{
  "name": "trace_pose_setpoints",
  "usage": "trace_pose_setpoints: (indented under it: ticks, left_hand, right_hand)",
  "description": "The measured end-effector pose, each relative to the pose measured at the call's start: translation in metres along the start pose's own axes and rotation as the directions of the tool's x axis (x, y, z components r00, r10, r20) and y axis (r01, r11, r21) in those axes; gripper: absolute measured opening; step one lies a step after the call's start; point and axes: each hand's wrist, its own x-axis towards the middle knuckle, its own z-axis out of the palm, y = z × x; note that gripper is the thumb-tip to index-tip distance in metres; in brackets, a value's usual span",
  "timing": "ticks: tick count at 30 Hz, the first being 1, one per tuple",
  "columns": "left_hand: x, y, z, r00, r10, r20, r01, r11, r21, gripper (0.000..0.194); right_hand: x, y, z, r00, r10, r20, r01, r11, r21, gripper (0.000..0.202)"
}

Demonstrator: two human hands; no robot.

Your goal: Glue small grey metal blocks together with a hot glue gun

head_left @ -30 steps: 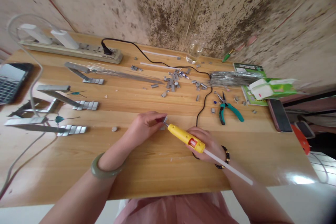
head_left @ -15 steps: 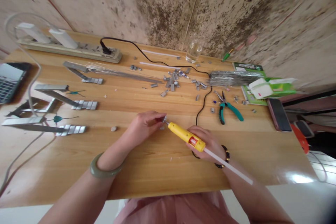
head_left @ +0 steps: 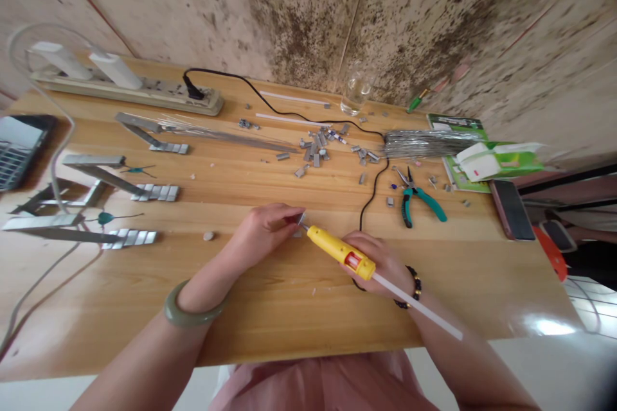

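My right hand [head_left: 378, 260] is wrapped round a yellow glue gun [head_left: 340, 250], with a long white glue stick [head_left: 417, 305] sticking out of its rear. The gun's metal nozzle touches or nearly touches a small grey piece [head_left: 301, 218], which my left hand [head_left: 265, 231] pinches between thumb and fingertips. Part of that piece is hidden by the fingers. Just below the fingertips, another small grey piece [head_left: 297, 234] lies on the wooden table [head_left: 270, 321]. Beyond my hands is a loose pile of small grey pieces [head_left: 317, 148].
Teal pliers [head_left: 419, 199], a wire bundle [head_left: 429, 143] and a phone [head_left: 511, 210] lie to the right. A glass [head_left: 355, 93] stands near the wall. Grey angled frames [head_left: 103, 173] and a power strip [head_left: 159, 95] occupy the left. A black cord [head_left: 373, 196] runs across the table.
The glue gun and my right hand have shifted very slightly left. Both holds are the same.
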Motion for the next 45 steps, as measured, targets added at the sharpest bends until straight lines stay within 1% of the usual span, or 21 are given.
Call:
trace_pose_setpoints:
  ticks: [2,7,14,16,20,26,33,39,42,45]
  left_hand:
    - [0.0001,0.0005,-0.0003,1.000,0.002,0.007,-0.002,1.000,-0.003,0.022]
    - [0.0005,0.0033,-0.0012,1.000,0.003,0.028,-0.003,1.000,-0.008,0.023]
    - [0.0010,0.0037,-0.0010,1.000,0.011,0.021,-0.011,1.000,0.000,0.021]
    - [0.0011,0.0039,-0.0010,1.000,0.018,0.024,-0.018,1.000,-0.005,0.022]
    - [0.0011,0.0040,-0.0012,0.999,0.038,0.025,-0.038,0.999,-0.016,0.022]
    - [0.0009,0.0027,-0.0009,0.999,0.019,0.030,-0.019,1.000,-0.003,0.022]
    - [0.0015,0.0018,-0.0002,0.998,0.043,0.034,-0.042,0.999,-0.026,0.023]
    - [0.0008,0.0006,-0.0007,1.000,0.022,0.014,-0.022,1.000,0.003,0.022]
    - [0.0007,-0.0002,-0.0008,1.000,0.012,0.010,-0.012,1.000,0.011,0.022]
    - [0.0010,0.0005,-0.0009,1.000,0.017,0.016,-0.017,1.000,0.002,0.022]
  right_hand:
    - [0.0000,0.0002,-0.0001,1.000,0.006,-0.001,-0.006,1.000,0.003,0.026]
    - [-0.0002,0.0014,-0.0007,0.997,0.026,-0.079,-0.029,0.999,-0.027,0.023]
    - [-0.0006,0.0016,-0.0010,1.000,0.015,-0.015,-0.016,1.000,-0.012,0.026]
    - [-0.0003,0.0014,-0.0008,1.000,0.015,-0.028,-0.016,1.000,-0.012,0.025]
    - [0.0009,0.0001,-0.0014,0.996,0.003,-0.088,-0.006,0.999,-0.033,0.021]
    - [0.0012,-0.0014,-0.0019,0.999,0.026,-0.024,-0.027,1.000,-0.009,0.020]
    - [0.0018,-0.0006,-0.0018,0.995,0.035,-0.091,-0.036,0.999,-0.013,0.017]
    - [0.0004,0.0001,-0.0001,1.000,0.011,-0.004,-0.011,1.000,0.014,0.022]
    - [-0.0003,-0.0001,0.0005,1.000,0.000,-0.001,0.000,1.000,0.015,0.024]
    - [0.0001,0.0003,-0.0002,1.000,0.014,-0.004,-0.014,1.000,0.016,0.022]
